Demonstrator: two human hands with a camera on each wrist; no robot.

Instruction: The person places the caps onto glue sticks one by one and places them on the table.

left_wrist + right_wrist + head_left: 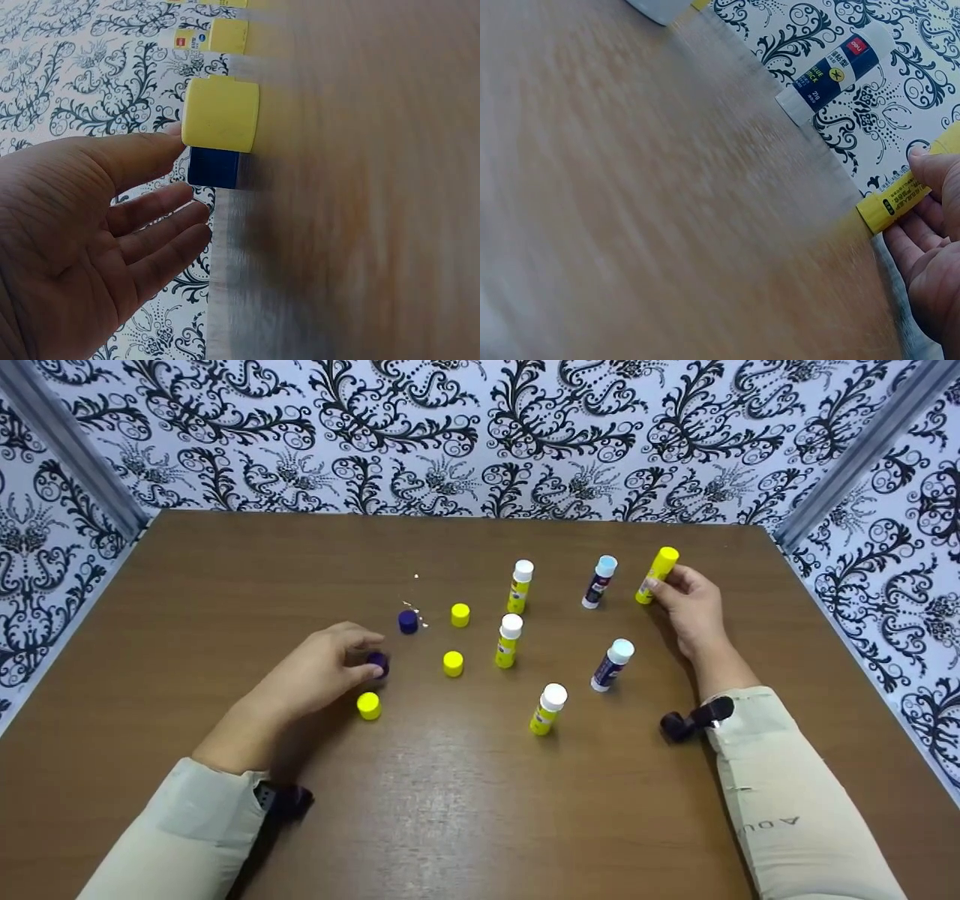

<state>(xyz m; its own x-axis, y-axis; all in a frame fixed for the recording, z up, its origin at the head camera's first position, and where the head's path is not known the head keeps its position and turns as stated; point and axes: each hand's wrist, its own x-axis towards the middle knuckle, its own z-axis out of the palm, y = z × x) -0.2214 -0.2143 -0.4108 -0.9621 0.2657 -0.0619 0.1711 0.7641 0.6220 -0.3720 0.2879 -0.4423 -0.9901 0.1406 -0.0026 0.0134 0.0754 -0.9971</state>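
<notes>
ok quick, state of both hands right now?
Left hand: thumb against a dark blue glue-stick cap; can't tell whether the fingers pinch it.
Right hand: closed, holding a yellow glue stick.

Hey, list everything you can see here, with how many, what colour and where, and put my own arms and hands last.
White-topped yellow glue sticks: three, yellow, standing mid-table
Pale-topped dark glue sticks: two, dark blue and white, standing right of those
All-yellow glue stick: one, yellow, in the right hand
Yellow caps: three, yellow, left of the sticks
Dark caps: two, dark blue, one at the left thumb
Crumbs: several, whitish, beyond the caps
Table: one, brown, underneath
Patterned walls: three, white and black, behind and beside
Corner strips: two, grey, between walls
Wrist devices: two, black, at the cuffs
Sleeves: two, pale, on the forearms
Hands: two, left by the caps, right far right
</notes>
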